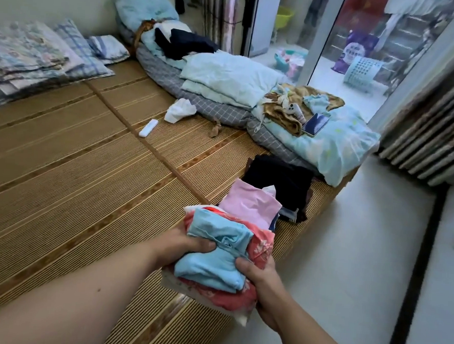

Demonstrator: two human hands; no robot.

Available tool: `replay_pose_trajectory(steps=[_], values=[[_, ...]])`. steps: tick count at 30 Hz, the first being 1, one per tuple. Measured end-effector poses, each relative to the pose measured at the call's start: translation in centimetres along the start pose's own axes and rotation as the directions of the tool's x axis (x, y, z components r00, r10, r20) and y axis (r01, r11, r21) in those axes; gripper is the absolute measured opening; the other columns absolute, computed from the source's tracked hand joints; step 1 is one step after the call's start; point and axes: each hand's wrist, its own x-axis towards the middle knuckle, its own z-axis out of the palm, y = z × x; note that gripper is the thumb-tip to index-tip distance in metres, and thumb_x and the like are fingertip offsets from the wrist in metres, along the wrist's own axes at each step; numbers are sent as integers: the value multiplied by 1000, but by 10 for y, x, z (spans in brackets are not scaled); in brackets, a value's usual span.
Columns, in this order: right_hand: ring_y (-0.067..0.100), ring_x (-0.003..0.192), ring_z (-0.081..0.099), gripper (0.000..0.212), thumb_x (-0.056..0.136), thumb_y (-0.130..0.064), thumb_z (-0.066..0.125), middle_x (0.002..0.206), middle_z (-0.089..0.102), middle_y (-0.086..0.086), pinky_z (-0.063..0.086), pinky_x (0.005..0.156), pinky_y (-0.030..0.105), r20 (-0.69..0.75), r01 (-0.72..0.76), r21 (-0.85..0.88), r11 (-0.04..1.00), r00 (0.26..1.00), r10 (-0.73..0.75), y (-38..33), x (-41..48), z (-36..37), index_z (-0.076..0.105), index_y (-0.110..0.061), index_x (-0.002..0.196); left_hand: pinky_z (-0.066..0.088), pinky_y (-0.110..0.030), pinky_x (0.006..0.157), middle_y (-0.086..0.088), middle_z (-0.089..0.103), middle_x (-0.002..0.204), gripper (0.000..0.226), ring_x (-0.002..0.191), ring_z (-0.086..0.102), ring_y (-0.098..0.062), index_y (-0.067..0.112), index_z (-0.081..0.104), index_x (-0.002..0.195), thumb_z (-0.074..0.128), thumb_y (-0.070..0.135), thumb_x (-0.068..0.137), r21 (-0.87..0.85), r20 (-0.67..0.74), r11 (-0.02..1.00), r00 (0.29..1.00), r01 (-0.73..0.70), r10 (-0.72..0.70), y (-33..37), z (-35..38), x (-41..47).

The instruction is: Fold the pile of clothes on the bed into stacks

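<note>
I hold a stack of clothes (215, 261) at the bed mat (87, 179) edge, with my left hand (184, 243) and right hand (262, 285) gripping its sides. Just beyond my fingers lie a pink pile (250, 202) and then a dark pile (281, 183). The stack is blue on top and red flowered beneath.

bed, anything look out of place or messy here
Yes. A crumpled white cloth and a remote lie loose on the mat. The blue garment atop the stack that the left hand and right hand grip is bunched, not flat.
</note>
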Motion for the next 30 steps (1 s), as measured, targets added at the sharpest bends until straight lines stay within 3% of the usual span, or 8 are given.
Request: replay_pose_trajectory(steps=[2,6,8,14,17,22,27,30], values=[[40,109,64,78,62,-10,81,121,66,20,51,92,58,21,5,19,1000,1000,-6,13,23,-8,47,-8,132,55,-24,72,3,75,101,67,93,71,-13,24,55,122,80,22,60,-2,-21,1000,999,25,-25,-14,-6,21],[41,110,63,89,59,-13,85,123,64,20,49,94,61,5,-37,37,999,999,37,51,67,-30,41,-12,137,52,-44,94,-8,70,115,93,107,67,-25,21,48,130,86,31,46,7,-51,994,993,111,-111,-51,-16,63],[43,111,62,90,61,-10,85,125,63,22,47,96,62,-20,-55,46,997,998,56,76,91,-41,39,-11,139,51,-48,96,-10,71,113,90,106,67,-28,21,50,128,86,30,47,10,-14,988,988,152,-152,-71,-21,88],[43,112,61,80,70,-4,83,125,63,22,46,98,61,-36,-78,92,993,996,82,133,146,-60,41,-8,138,56,-35,81,-8,72,110,77,100,69,-24,20,46,132,85,18,66,17,-11,969,969,247,-247,-131,-36,145],[42,111,63,78,70,-4,82,124,63,22,47,97,60,-88,-86,103,991,992,95,156,168,-67,41,-8,137,56,-28,73,-3,74,104,60,94,71,-18,17,52,129,79,13,76,43,-6,966,967,255,-255,-153,-42,170],[34,101,69,71,66,-16,81,116,70,15,58,82,43,-147,-54,55,997,987,61,172,186,-72,51,-10,129,56,-38,87,-9,70,112,73,98,69,-26,18,51,129,86,25,66,70,-43,953,955,296,-293,-177,-50,199],[33,97,70,76,58,-21,83,114,70,15,56,87,50,-206,-110,-4,994,973,107,164,188,-68,52,-9,127,51,-46,96,-5,71,112,82,102,68,-25,23,60,121,86,47,47,189,-131,935,951,300,-279,-172,-52,196],[32,99,69,86,56,-22,87,116,68,13,54,91,51,-233,-161,-79,984,962,139,136,172,-63,48,-8,131,47,-45,100,-3,63,124,106,112,61,-24,23,46,132,81,60,39,364,-257,882,942,300,-215,-155,-51,183]])
